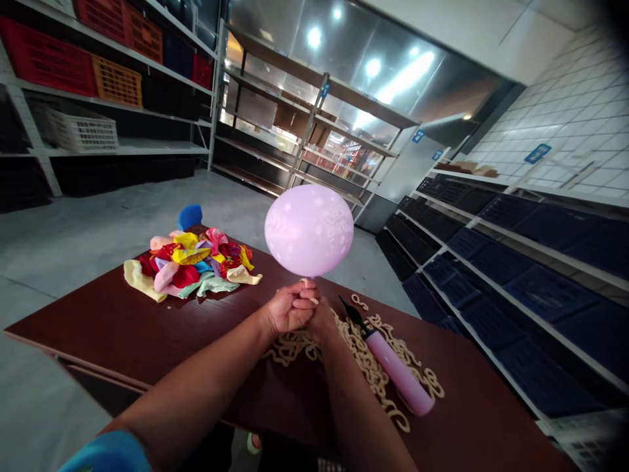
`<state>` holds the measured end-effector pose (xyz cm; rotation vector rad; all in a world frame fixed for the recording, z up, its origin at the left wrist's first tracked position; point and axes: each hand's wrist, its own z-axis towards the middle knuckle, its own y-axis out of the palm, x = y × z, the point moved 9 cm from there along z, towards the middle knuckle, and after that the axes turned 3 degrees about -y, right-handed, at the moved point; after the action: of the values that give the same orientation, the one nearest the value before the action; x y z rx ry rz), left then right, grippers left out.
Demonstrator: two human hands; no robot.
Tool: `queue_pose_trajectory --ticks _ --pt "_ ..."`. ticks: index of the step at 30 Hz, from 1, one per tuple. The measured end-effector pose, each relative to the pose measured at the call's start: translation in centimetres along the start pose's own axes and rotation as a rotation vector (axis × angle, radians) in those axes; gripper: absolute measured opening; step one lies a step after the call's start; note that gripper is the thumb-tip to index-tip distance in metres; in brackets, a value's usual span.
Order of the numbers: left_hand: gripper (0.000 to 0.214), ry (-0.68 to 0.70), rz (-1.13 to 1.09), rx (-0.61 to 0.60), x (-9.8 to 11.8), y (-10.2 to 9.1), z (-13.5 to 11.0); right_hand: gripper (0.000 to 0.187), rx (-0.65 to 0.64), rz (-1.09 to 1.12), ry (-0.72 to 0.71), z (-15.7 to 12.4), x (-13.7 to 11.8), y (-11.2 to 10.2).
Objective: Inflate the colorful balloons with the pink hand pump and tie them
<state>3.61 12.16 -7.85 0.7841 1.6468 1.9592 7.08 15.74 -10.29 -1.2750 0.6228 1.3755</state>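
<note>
A blown-up pink balloon [309,228] with pale print stands above my two hands. My left hand [287,309] and my right hand [320,316] are pressed together over the dark brown table [122,328], both pinching the balloon's neck just under the balloon. Right of my hands a pink hand pump [396,368] with a black nozzle lies on a heap of cream rubber bands [366,367]. Further left on the table sits a pile of flat balloons [191,265] in several colours.
A blue object [189,216] stands behind the flat balloons at the table's far edge. Metal shelving with red, orange and white crates [81,131] fills the left wall. Racks of dark blue bins [531,275] run along the right. Grey concrete floor [73,236] surrounds the table.
</note>
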Motion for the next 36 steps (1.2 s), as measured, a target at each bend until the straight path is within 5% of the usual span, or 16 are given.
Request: queue_pose_trajectory --ticks 3,6,10,13,17,22,27,30,33,36 --pt "0.012 0.036 0.168 0.124 1.4 -1.1 0.2 0.023 0.213 -0.112 -0.001 -0.1 0.3 -2.9" --pt "0.010 0.084 0.549 0.351 2.9 -3.3 0.4 0.026 0.388 -0.396 -0.135 -0.6 -2.0 -5.0" --pt "0.023 0.399 1.341 0.733 7.0 -4.2 -0.9 0.020 0.228 -0.616 -0.319 -0.8 -4.7 -3.3" --pt "0.027 0.581 1.766 0.865 8.0 -3.0 -1.6 0.019 0.099 -0.618 -0.359 -1.0 -5.2 -2.2" --pt "0.030 0.617 1.906 0.890 7.9 -2.7 -1.5 0.024 0.025 -0.650 -0.437 -1.2 -5.9 -1.7" --pt "0.028 0.562 2.000 0.853 6.9 -2.8 -0.8 0.024 0.112 -0.569 -0.467 -1.2 -6.1 -2.7" --pt "0.026 0.563 2.064 0.817 6.1 -2.4 -0.6 0.019 0.256 -0.106 -0.088 -0.6 -2.1 -4.1" --pt "0.027 0.588 2.127 0.784 5.6 -1.9 -0.6 0.024 0.176 0.133 0.144 -0.6 0.3 -3.1" --pt "0.027 0.563 2.156 0.753 5.2 -1.9 -0.4 0.022 0.109 0.155 0.194 -0.6 0.6 -2.6" --pt "0.028 0.542 2.082 0.742 5.2 -2.3 -0.2 0.023 0.179 0.035 0.147 -0.4 0.5 -3.6"
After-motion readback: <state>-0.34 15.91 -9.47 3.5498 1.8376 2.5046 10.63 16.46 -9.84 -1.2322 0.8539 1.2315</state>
